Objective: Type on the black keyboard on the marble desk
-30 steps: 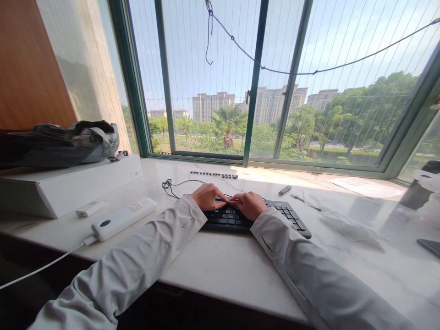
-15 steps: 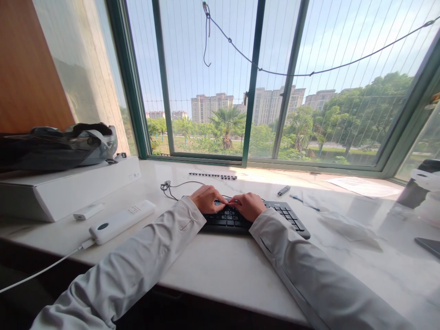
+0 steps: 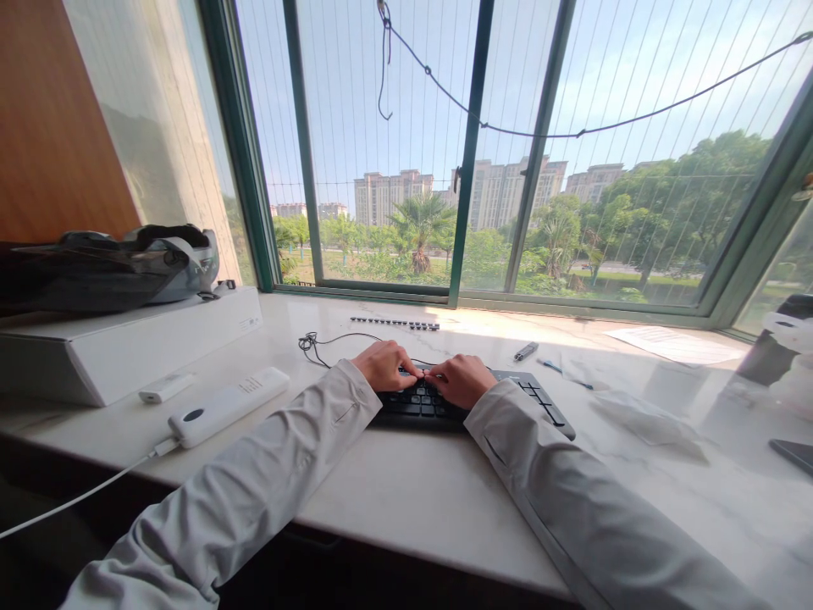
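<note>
A black keyboard (image 3: 425, 408) lies on the marble counter in front of me. Over its upper middle keys, my left hand (image 3: 386, 366) and my right hand (image 3: 462, 379) meet, thumbs and forefingers drawn together. Between the fingertips is a small dark spot, perhaps a keycap, too small to name surely. Both hands are closed and cover part of the keys. Beyond the keyboard, a line of small black keycaps (image 3: 394, 323) runs along the counter near the window. The keyboard's thin cable (image 3: 311, 343) is bunched to the left.
At left lie a white power bank (image 3: 229, 407) with a cable, a small white device (image 3: 166, 388) and a white box (image 3: 127, 347) under a dark bag. At right are a small grey tool (image 3: 526, 352), a blue-tipped brush (image 3: 559, 369), a clear plastic bag (image 3: 648, 419) and a paper sheet (image 3: 673, 345).
The view has shifted very slightly. Both hands stay at the same spot on the keyboard, with only tiny finger movement.
</note>
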